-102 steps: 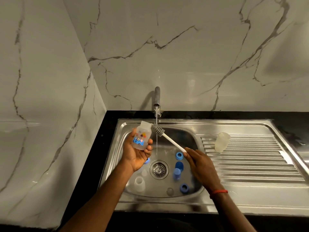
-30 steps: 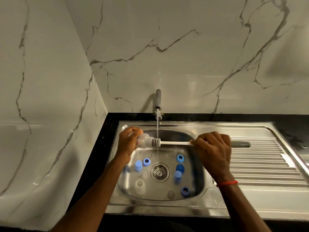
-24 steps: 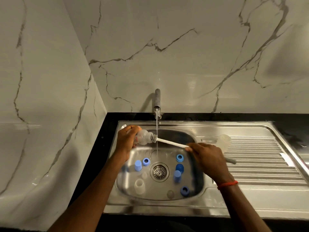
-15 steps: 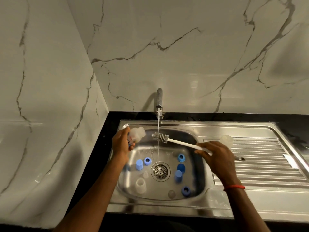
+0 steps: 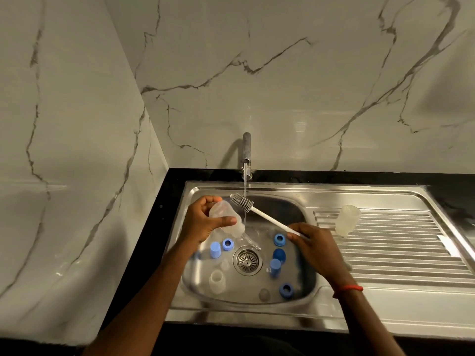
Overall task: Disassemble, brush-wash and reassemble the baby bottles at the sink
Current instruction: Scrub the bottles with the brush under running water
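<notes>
**Bottle held tilted over the sink**

In the head camera I see the left hand [image 5: 203, 222] gripping a clear bottle [image 5: 226, 219], which is tilted with its mouth down over the sink [image 5: 282, 188] basin. The right hand [image 5: 313, 245] pinches the handle of the white brush [image 5: 268, 218]. Its bristles are outside the bottle, under the running tap [image 5: 246, 150]. Blue caps [image 5: 215, 249] lie around the drain. Another bottle [image 5: 347, 219] stands on the draining board.

No legible text, label or number on anything in view.
</notes>
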`<state>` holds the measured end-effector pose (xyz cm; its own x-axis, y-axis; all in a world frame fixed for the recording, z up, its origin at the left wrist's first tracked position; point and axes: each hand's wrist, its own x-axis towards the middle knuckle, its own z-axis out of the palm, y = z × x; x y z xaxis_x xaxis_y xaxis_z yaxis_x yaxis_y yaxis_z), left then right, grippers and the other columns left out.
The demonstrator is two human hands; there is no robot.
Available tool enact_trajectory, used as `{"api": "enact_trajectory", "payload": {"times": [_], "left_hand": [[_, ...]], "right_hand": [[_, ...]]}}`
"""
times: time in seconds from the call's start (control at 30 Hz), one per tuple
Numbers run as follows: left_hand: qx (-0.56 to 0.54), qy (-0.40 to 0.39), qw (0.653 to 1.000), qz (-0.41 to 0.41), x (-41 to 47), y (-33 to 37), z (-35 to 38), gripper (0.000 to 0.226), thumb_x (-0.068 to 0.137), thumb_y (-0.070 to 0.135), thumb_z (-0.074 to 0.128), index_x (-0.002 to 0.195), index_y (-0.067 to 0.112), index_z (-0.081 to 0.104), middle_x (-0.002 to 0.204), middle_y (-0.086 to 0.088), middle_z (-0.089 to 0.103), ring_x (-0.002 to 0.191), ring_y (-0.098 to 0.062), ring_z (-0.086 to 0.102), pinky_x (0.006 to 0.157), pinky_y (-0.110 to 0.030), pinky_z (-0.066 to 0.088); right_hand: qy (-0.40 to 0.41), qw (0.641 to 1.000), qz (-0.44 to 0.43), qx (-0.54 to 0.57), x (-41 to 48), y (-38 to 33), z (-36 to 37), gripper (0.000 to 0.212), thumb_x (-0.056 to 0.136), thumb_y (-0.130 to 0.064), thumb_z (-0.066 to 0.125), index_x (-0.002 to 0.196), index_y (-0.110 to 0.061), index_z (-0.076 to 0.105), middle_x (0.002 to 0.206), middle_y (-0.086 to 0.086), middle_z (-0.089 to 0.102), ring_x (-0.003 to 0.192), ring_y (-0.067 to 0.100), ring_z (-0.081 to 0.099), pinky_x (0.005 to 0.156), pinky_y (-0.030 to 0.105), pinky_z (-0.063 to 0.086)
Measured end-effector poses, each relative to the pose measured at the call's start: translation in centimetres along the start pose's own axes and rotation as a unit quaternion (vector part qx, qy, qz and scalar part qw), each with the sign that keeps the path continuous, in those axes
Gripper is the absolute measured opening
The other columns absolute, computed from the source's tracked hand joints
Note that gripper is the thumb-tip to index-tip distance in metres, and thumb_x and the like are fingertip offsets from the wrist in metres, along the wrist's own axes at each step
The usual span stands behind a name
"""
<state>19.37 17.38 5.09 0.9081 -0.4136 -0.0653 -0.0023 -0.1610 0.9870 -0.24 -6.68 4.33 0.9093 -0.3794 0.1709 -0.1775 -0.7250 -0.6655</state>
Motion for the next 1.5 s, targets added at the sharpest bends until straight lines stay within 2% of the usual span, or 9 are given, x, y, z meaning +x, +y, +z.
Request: {"api": "enact_trajectory", "payload": {"times": [0.27,0.47,0.63,0.83,1.0,1.1,1.2,1.3,1.5], "left_hand": [[-0.114,-0.023,0.993,0.01,-0.9,2.0,1.4,0.08,0.034,0.047,0.101,0.107,0.033,0.073,0.113,-0.007,0.071,0.104,-0.028,0.069,0.074,-0.052,0.061],[-0.236,-0.023,0.971,-0.044,-1.0,2.1,1.5,0.071,0.059,0.028,0.094,0.124,0.022,0.065,0.117,-0.006,0.062,0.099,-0.024,0.069,0.071,-0.045,0.061],[-0.247,-0.005,0.968,-0.039,-0.8,1.7,1.8,0.068,0.05,0.038,0.099,0.109,0.022,0.069,0.121,-0.018,0.063,0.107,-0.037,0.069,0.078,-0.053,0.06],[-0.258,0.065,0.961,-0.075,-1.7,1.4,2.1,0.053,0.057,0.016,0.089,0.102,0.013,0.063,0.112,-0.017,0.065,0.097,-0.037,0.072,0.072,-0.049,0.061],[-0.226,0.141,0.96,-0.082,-2.1,2.2,3.9,0.046,0.064,0.018,0.089,0.099,0.013,0.059,0.11,-0.014,0.066,0.097,-0.038,0.072,0.078,-0.055,0.06],[-0.335,0.191,0.912,-0.142,-1.4,2.7,3.7,0.039,0.079,0.022,0.082,0.108,0.005,0.063,0.111,-0.017,0.068,0.098,-0.033,0.071,0.074,-0.046,0.062],[-0.486,0.14,0.84,-0.198,-1.3,3.2,3.4,0.047,0.089,0.034,0.072,0.124,0.004,0.061,0.116,-0.017,0.067,0.094,-0.027,0.071,0.063,-0.031,0.062],[-0.5,0.059,0.825,-0.256,-1.9,3.0,4.0,0.05,0.09,0.047,0.066,0.119,0.006,0.061,0.095,-0.016,0.065,0.065,-0.018,0.063,0.045,-0.018,0.052],[-0.574,-0.004,0.78,-0.249,-1.5,3.1,4.3,0.042,0.085,0.041,0.058,0.102,0.002,0.06,0.08,-0.013,0.06,0.046,-0.012,0.054,0.032,-0.013,0.037]], "right_hand": [[0.004,0.998,-0.065,0.008,0.2,-1.3,1.7,0.017,0.095,-0.025,0.066,0.104,-0.014,0.076,0.071,-0.016,0.059,0.066,-0.002,0.06,0.064,0.011,0.044],[0.007,0.997,-0.076,-0.019,-0.2,0.2,0.4,0.023,0.094,-0.029,0.065,0.109,-0.016,0.075,0.076,-0.005,0.067,0.067,0.006,0.062,0.066,0.026,0.054],[0.014,0.995,-0.092,-0.034,0.9,-1.5,0.9,0.024,0.097,-0.026,0.062,0.113,-0.013,0.072,0.076,-0.002,0.063,0.066,0.011,0.06,0.063,0.031,0.055],[0.008,0.997,-0.061,-0.045,-0.8,-0.6,0.5,0.022,0.095,-0.026,0.064,0.113,-0.015,0.072,0.08,-0.007,0.062,0.068,0.004,0.059,0.066,0.018,0.052],[0.035,0.989,-0.096,-0.102,0.2,-3.0,1.5,0.024,0.099,-0.027,0.058,0.116,-0.013,0.067,0.076,-0.002,0.058,0.063,0.012,0.054,0.058,0.031,0.052],[0.027,0.989,-0.107,-0.098,-1.0,-2.8,1.4,0.02,0.093,-0.018,0.068,0.112,-0.012,0.069,0.072,-0.004,0.056,0.059,0.01,0.05,0.051,0.027,0.049],[0.018,0.993,-0.083,-0.087,-1.8,-1.5,1.9,0.019,0.09,-0.015,0.073,0.109,-0.012,0.073,0.072,-0.011,0.054,0.06,0.003,0.048,0.054,0.014,0.042],[0.045,0.996,-0.069,-0.027,-1.2,-2.0,2.5,0.018,0.094,-0.021,0.068,0.108,-0.011,0.074,0.074,-0.015,0.049,0.058,-0.007,0.043,0.061,0.006,0.031],[0.048,0.994,-0.097,0.005,-0.4,-4.4,2.1,0.036,0.101,-0.037,0.05,0.11,-0.01,0.072,0.072,-0.01,0.057,0.062,0.003,0.052,0.06,0.014,0.043]]}}
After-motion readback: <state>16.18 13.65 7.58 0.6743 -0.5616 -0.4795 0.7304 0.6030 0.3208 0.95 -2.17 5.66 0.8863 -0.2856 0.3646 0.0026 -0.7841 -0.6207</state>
